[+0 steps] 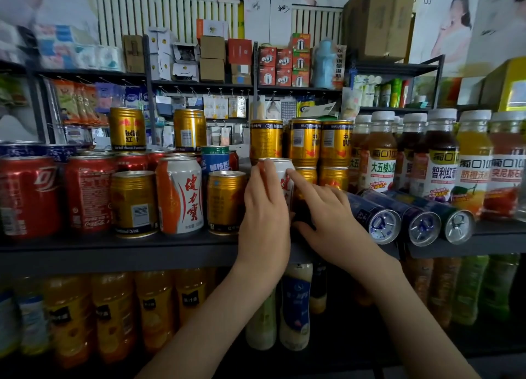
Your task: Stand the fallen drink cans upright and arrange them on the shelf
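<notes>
While the white-and-orange Jianlibao can (284, 169) stands upright near the front of the dark shelf (113, 245), both hands meet on it. The left hand (264, 210) lies flat on its front, fingers pressed together and fairly straight, tips at the top rim. The right hand (327, 216) touches the can's upper right side with a straight index finger (299, 179); its other fingers bend downward and its thumb stretches along the shelf edge.

The can is hemmed in. A gold Red Bull can (226, 202) stands just to its left, and a stack of gold cans (303, 142) rises close behind and to the right. Further left stand a second Jianlibao can (179, 196), another gold can (133, 202) and red Coca-Cola cans (88, 193). Just right of the right hand, three dark blue cans (418, 225) lie on their sides, tops facing forward, in front of a row of juice bottles (381, 162).

The left hand covers most of the held can and hides its own thumb, so I cannot tell whether it closes round the can. The right hand hides the can's base and the gold can beneath it. Bottles on the lower shelf (113, 307) are blurred.
</notes>
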`<action>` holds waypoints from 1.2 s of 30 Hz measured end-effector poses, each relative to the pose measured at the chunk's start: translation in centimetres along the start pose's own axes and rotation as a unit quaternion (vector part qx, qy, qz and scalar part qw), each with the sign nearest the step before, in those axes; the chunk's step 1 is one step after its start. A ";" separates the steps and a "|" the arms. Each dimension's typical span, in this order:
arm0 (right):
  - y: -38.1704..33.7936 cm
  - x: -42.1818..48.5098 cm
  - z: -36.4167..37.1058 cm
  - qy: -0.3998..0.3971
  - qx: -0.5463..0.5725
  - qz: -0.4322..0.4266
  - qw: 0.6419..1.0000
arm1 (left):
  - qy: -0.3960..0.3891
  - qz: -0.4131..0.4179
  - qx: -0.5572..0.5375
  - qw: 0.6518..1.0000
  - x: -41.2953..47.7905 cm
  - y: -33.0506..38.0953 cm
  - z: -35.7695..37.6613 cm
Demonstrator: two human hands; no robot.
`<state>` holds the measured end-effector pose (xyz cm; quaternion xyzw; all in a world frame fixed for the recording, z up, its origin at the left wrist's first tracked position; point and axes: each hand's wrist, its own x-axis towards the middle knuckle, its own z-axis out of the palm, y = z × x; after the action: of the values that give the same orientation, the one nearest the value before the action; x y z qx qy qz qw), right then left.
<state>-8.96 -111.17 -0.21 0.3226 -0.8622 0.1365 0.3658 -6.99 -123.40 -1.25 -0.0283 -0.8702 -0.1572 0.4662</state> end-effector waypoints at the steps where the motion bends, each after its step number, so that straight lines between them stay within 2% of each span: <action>1: 0.0 0.1 -0.1 -0.005 -0.005 -0.002 1.000 | -0.002 0.010 0.023 1.000 0.1 -0.1 -0.1; 5: 0.5 0.6 -1.2 -0.025 -0.018 -0.027 0.999 | -0.055 0.079 0.059 0.994 1.2 -0.5 -2.6; 9: 1.6 3.0 -4.7 -0.071 -0.028 -0.051 0.996 | -0.049 0.139 0.059 0.987 5.2 -1.0 -7.7; 11: 2.2 5.3 -6.5 -0.081 -0.025 -0.052 0.995 | -0.070 0.155 0.065 0.983 8.4 -1.1 -9.4; 18: 4.2 11.1 -9.4 -0.072 -0.033 -0.026 0.997 | -0.211 0.079 0.036 0.974 16.8 -2.2 -7.4; 26: 6.2 14.9 -8.7 -0.097 -0.064 0.017 0.993 | -0.298 0.004 0.062 0.953 21.0 -1.4 -4.4; 32: 7.5 16.2 -7.5 -0.091 -0.044 0.028 0.995 | -0.329 -0.042 -0.017 0.943 22.2 -2.2 -2.9; 36: 7.6 16.8 -7.3 -0.046 -0.047 0.016 0.998 | -0.327 -0.050 -0.075 0.941 22.3 -2.4 -3.5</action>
<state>-18.77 -109.69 17.00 0.2971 -0.8886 0.0862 0.3387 -17.19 -128.93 18.22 -0.0694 -0.9608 -0.2269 0.1435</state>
